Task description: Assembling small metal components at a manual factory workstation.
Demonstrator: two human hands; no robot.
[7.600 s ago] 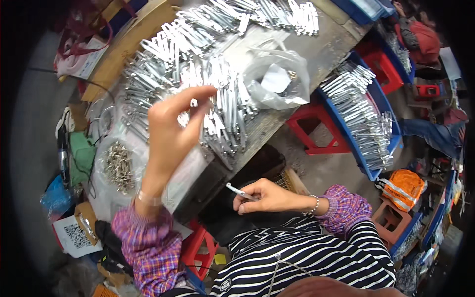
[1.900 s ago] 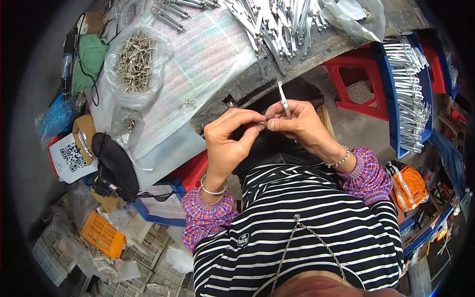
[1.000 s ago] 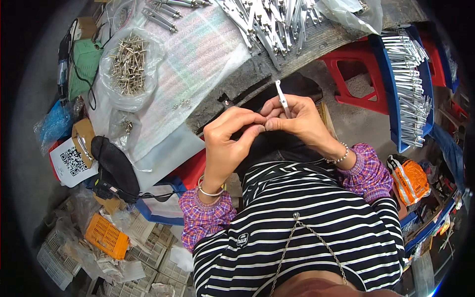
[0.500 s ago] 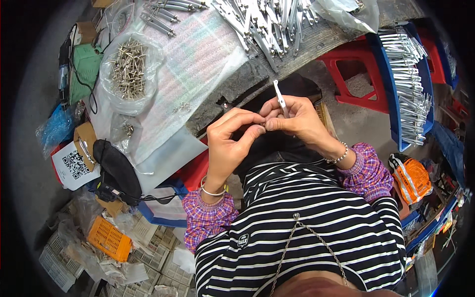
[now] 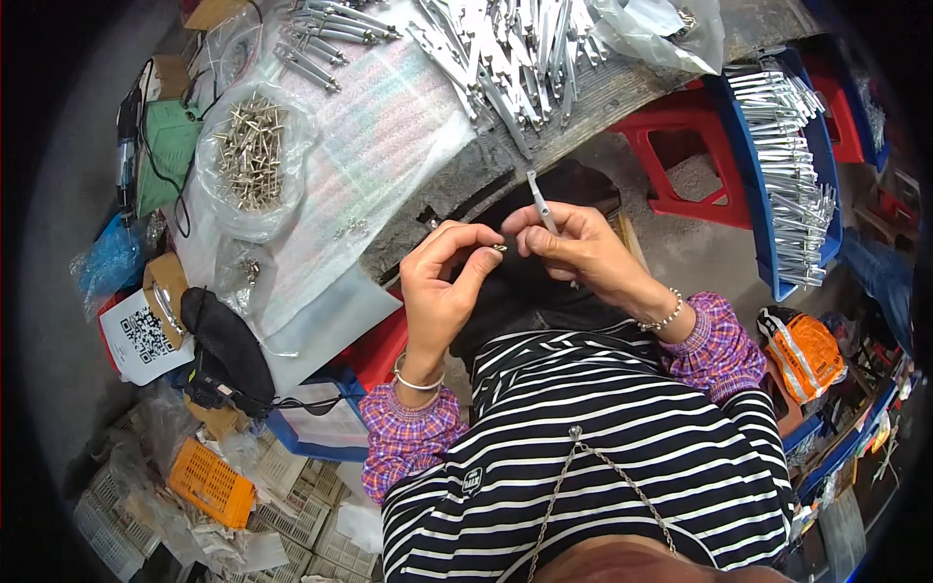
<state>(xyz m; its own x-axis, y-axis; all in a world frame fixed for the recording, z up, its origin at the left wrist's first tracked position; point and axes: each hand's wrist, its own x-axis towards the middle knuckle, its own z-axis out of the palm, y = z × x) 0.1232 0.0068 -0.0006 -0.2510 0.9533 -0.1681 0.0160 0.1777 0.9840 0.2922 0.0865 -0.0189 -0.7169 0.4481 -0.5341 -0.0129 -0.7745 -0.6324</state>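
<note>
Between the thumb and forefinger of my left hand is a small brass-coloured metal piece, too small to make out its kind. My right hand is closed round a slim silver metal bar, whose holed upper end sticks up past the fingers. The two hands are close together above my lap, with a narrow gap between their fingertips. Just beyond them, the edge of a worn wooden bench carries a heap of similar silver bars.
A plastic bag of brass-coloured pins lies on a foam sheet, with a few tiny parts nearby. Darker metal rods lie behind. To the right, a blue bin of silver bars stands by a red stool.
My hands have drawn slightly apart; the small metal piece now shows at my left fingertips. The bar stays in my right hand. The whole view has shifted a little.
</note>
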